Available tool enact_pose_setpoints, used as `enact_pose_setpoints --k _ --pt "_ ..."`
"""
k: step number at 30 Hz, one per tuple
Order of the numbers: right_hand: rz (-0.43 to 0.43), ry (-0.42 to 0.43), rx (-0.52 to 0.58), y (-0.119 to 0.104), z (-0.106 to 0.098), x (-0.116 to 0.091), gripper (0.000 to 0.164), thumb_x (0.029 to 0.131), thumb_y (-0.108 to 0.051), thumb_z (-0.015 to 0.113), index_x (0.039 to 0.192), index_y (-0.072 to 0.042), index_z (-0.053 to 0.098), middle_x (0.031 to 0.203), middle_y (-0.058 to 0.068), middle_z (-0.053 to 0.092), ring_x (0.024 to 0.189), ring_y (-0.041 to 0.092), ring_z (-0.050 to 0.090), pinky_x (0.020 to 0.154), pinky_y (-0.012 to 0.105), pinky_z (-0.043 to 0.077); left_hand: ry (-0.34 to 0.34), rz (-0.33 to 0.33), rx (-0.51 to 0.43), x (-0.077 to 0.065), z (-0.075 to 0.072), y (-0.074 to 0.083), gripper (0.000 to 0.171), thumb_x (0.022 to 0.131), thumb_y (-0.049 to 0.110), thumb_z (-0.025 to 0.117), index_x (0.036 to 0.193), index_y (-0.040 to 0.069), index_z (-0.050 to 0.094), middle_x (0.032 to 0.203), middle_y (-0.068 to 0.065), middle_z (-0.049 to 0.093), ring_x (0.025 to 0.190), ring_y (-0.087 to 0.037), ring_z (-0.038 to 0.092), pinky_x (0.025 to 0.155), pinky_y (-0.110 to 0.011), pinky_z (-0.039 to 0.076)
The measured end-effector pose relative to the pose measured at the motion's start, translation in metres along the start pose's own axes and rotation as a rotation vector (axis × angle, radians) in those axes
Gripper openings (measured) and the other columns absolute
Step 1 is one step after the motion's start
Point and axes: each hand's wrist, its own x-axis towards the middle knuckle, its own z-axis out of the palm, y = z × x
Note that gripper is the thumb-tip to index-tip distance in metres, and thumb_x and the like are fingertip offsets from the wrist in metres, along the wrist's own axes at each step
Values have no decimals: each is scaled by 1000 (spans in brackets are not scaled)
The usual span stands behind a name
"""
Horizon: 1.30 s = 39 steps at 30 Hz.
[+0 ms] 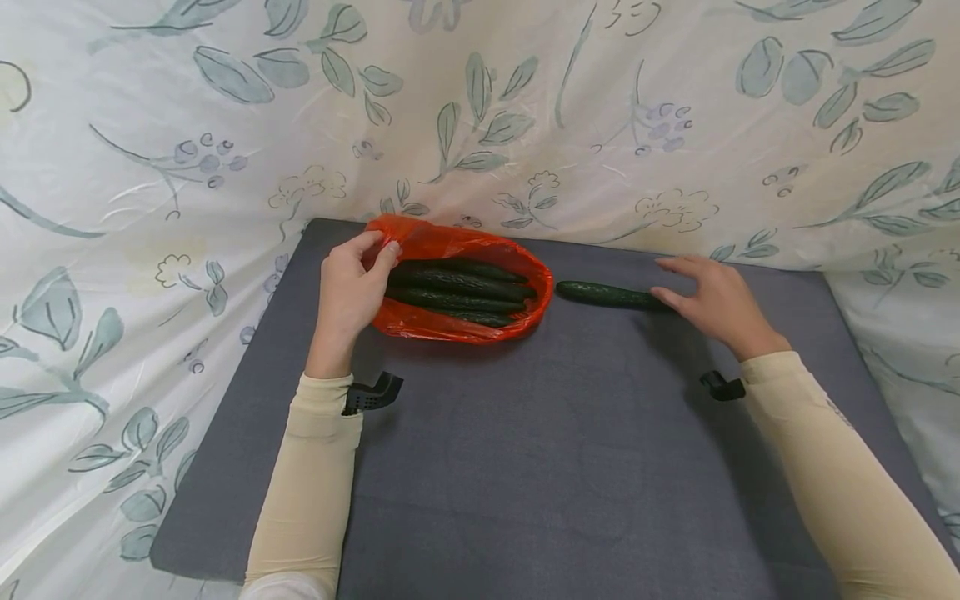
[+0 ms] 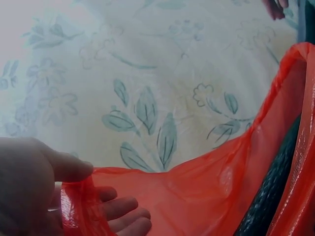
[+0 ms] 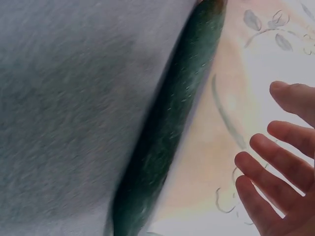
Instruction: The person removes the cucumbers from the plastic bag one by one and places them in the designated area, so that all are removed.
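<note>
A red plastic bag lies on its side at the back of the table, its mouth facing up and several dark green cucumbers inside. My left hand pinches the bag's rim at its left end; in the left wrist view the thumb presses the red film against the fingers. One single cucumber lies to the right of the bag, close to its edge. Over that cucumber's right end hovers my right hand, fingers spread. The right wrist view shows the cucumber apart from the fingertips.
The table has a dark grey cloth top. Right behind it hangs a pale curtain with leaf and flower prints, which also runs down both sides. Each wrist carries a small black camera mount.
</note>
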Motion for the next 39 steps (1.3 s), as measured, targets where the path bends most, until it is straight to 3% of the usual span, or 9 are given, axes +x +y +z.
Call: enact_pose_setpoints --k 3,5,8,11,16,21,24,30,39 --pt "-16 18 11 -5 -1 3 56 101 -28 81 148 -2 66 146 27 63 132 51 57 106 75 44 -11 8 43 1 0 0 41 110 26 66 140 -1 70 121 -20 76 102 -33 72 95 -50 62" --pt "-31 32 25 -9 -1 5 55 100 -27 82 147 -2 67 145 26 64 132 50 58 105 74 45 -21 19 69 1 0 -1 38 110 27 66 134 -2 73 113 -20 76 93 -33 66 83 -46 60" --pt "-52 43 36 -14 -2 7 55 100 -28 82 147 -3 67 144 25 64 132 48 58 106 73 45 -37 34 88 2 0 -1 33 110 28 66 123 -1 76 96 -17 72 79 -31 57 66 -40 49" --pt "-60 45 53 -22 -3 10 55 100 -29 83 147 -3 68 145 23 64 133 47 58 107 72 45 -48 38 98 2 0 -1 32 111 30 64 113 0 75 81 -14 62 70 -29 51 60 -37 42" --pt "-76 46 81 -33 -5 14 55 100 -29 82 146 -3 68 145 22 64 135 46 57 109 72 44 -68 45 108 1 -1 -1 37 114 30 58 92 2 69 68 -10 45 62 -29 44 55 -37 36" --pt "-99 51 97 -43 -5 16 52 101 -27 82 145 -2 68 144 21 66 135 44 58 111 70 44 -56 72 113 0 -1 0 43 116 28 55 79 5 57 66 -9 40 58 -29 39 53 -36 30" --pt "-113 59 114 -48 -3 18 50 101 -25 81 144 -2 70 142 20 67 134 43 59 111 69 45 -42 79 113 0 -1 0 44 116 27 54 79 3 55 66 -10 39 58 -28 37 54 -36 29" --pt "-137 72 149 -58 1 24 47 102 -25 81 142 -4 72 139 17 69 132 40 61 111 66 46 -6 64 103 0 -2 -1 41 117 30 53 96 -2 70 68 -11 41 59 -28 38 53 -35 29" --pt "-176 70 173 -69 5 29 47 102 -26 81 144 -7 71 140 15 70 133 38 61 112 65 47 30 95 67 -1 0 0 41 116 25 53 83 2 59 81 -13 44 68 -29 42 60 -37 31"
